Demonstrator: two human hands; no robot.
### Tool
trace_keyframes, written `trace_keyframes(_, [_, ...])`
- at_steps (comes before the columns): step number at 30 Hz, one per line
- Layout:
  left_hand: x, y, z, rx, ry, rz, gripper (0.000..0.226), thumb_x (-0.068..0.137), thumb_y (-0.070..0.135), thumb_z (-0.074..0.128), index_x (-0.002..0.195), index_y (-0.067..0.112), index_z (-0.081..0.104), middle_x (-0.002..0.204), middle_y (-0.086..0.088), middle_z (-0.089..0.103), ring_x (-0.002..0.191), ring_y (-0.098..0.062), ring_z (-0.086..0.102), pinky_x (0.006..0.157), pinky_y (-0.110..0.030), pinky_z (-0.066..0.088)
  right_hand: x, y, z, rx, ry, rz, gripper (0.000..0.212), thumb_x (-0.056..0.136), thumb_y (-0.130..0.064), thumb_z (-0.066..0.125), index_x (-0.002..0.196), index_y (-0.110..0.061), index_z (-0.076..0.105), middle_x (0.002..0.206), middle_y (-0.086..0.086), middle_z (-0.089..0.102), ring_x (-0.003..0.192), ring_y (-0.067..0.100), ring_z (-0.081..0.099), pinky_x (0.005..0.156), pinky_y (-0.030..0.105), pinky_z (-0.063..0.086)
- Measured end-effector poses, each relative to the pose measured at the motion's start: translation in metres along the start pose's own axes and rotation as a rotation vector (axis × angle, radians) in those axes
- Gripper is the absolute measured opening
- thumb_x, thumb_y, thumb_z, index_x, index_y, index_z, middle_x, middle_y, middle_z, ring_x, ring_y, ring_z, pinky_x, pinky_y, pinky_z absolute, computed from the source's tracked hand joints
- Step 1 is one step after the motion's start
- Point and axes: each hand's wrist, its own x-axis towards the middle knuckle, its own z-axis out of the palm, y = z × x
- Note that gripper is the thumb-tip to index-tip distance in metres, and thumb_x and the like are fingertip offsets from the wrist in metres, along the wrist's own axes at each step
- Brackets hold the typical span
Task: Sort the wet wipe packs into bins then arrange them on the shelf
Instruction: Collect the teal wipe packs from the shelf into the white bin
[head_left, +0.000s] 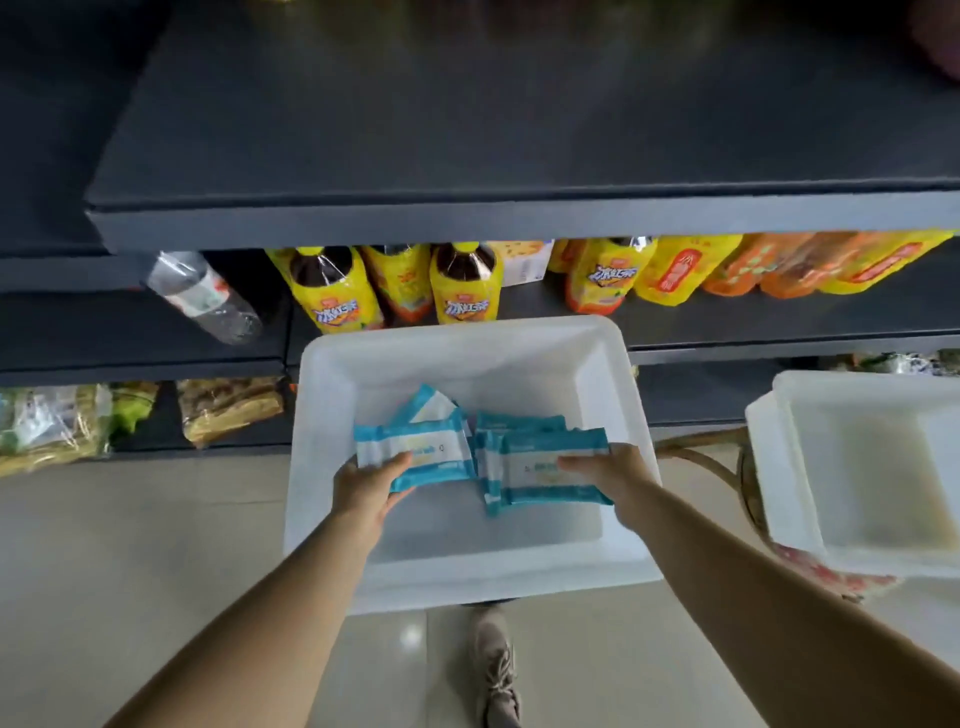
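both hands (369, 483) (605, 475) gripping wipe packs (550, 470), inside white bin (467, 577)

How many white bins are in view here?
2. One white bin sits in front of the shelf, holding the wet wipe packs; an empty bin stands right, cut off by the frame edge.

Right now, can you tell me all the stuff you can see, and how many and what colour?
wet wipe packs: several, blue and white, inside the middle bin
middle bin: one, white, before the shelves
side bin: one, white, at right
top shelf: one, dark, bare where visible
drink bottles: several, yellow-labelled, lower shelf
clear bottle: one, lower shelf, left
shoe: one, beige, on floor
left hand: holds a pack
right hand: holds a pack
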Motion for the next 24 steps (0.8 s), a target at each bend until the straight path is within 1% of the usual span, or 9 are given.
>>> trace_keyframes(4, [0.044,-0.009,0.005,0.064,0.031,0.059,0.021,0.083,-0.004,0.065,0.098,0.009,0.059,0.096,-0.012,0.064,0.08,-0.022,0.063,0.053,-0.022,0.057,0.04,0.012,0.016,-0.071,0.027,-0.044,0.03,0.074,-0.015,0.079,0.1,-0.008,0.064,0.079,0.001,0.063,0.067,0.013,0.061,0.048,0.018,0.045])
trace_keyframes(8, [0.08,-0.022,0.004,0.429,0.171,0.139,0.027,0.073,0.009,0.079,0.095,0.006,0.064,0.097,-0.018,0.068,0.071,-0.027,0.064,0.044,-0.022,0.055,0.054,0.019,0.027,-0.293,0.125,-0.177,0.028,0.076,-0.028,0.076,0.096,-0.015,0.063,0.08,-0.003,0.063,0.063,0.007,0.059,0.04,0.012,0.039])
trace_keyframes(10, [0.085,-0.02,0.004,0.653,0.284,0.149,0.035,0.067,0.029,0.083,0.088,0.007,0.066,0.093,-0.015,0.07,0.069,-0.027,0.065,0.052,-0.03,0.058,0.054,0.019,0.027,-0.377,0.172,-0.232,0.025,0.08,-0.027,0.073,0.093,-0.013,0.057,0.079,-0.004,0.059,0.061,0.003,0.052,0.034,0.007,0.031])
trace_keyframes(11, [0.085,-0.019,0.004,0.791,0.328,0.153,0.044,0.066,0.04,0.081,0.089,0.007,0.065,0.094,-0.013,0.07,0.076,-0.03,0.066,0.059,-0.033,0.057,0.052,0.018,0.027,-0.42,0.196,-0.254,0.026,0.081,-0.027,0.072,0.092,-0.013,0.053,0.079,-0.005,0.056,0.061,0.002,0.049,0.033,0.006,0.032])
trace_keyframes(14, [0.072,-0.009,0.004,1.026,0.355,0.2,0.056,0.072,0.049,0.075,0.101,0.005,0.057,0.103,-0.012,0.065,0.096,-0.034,0.061,0.068,-0.031,0.042,0.045,0.015,0.025,-0.602,0.248,-0.37,0.036,0.081,-0.03,0.071,0.101,-0.018,0.044,0.093,-0.004,0.051,0.077,0.009,0.049,0.048,0.005,0.04])
trace_keyframes(16, [0.062,-0.001,0.005,1.09,0.332,0.267,0.058,0.072,0.047,0.075,0.104,0.006,0.049,0.107,-0.013,0.061,0.097,-0.033,0.06,0.068,-0.034,0.042,0.037,0.01,0.024,-0.709,0.26,-0.476,0.047,0.079,-0.03,0.072,0.115,-0.018,0.043,0.109,0.0,0.051,0.097,0.014,0.045,0.076,0.02,0.052])
trace_keyframes(18, [0.05,0.014,0.003,1.184,0.296,0.341,0.059,0.073,0.045,0.075,0.106,0.008,0.044,0.108,-0.012,0.058,0.098,-0.032,0.058,0.065,-0.035,0.043,0.025,-0.001,0.023,-0.796,0.256,-0.547,0.056,0.08,-0.031,0.071,0.124,-0.017,0.041,0.118,0.002,0.048,0.106,0.017,0.041,0.093,0.03,0.047])
trace_keyframes(20, [0.034,0.035,-0.001,1.292,0.245,0.418,0.057,0.076,0.043,0.073,0.112,0.009,0.044,0.112,-0.012,0.054,0.102,-0.03,0.056,0.067,-0.036,0.044,0.007,-0.018,0.023,-0.875,0.247,-0.614,0.056,0.08,-0.036,0.07,0.125,-0.018,0.042,0.121,0.002,0.046,0.109,0.018,0.04,0.097,0.031,0.043])
trace_keyframes(24, [-0.01,0.085,-0.017,1.511,0.11,0.614,0.058,0.079,0.042,0.068,0.122,0.011,0.045,0.12,-0.01,0.05,0.114,-0.027,0.049,0.082,-0.038,0.046,-0.044,-0.061,0.031,-0.986,0.219,-0.731,0.062,0.079,-0.047,0.068,0.129,-0.021,0.041,0.127,0.001,0.043,0.116,0.02,0.038,0.099,0.033,0.039])
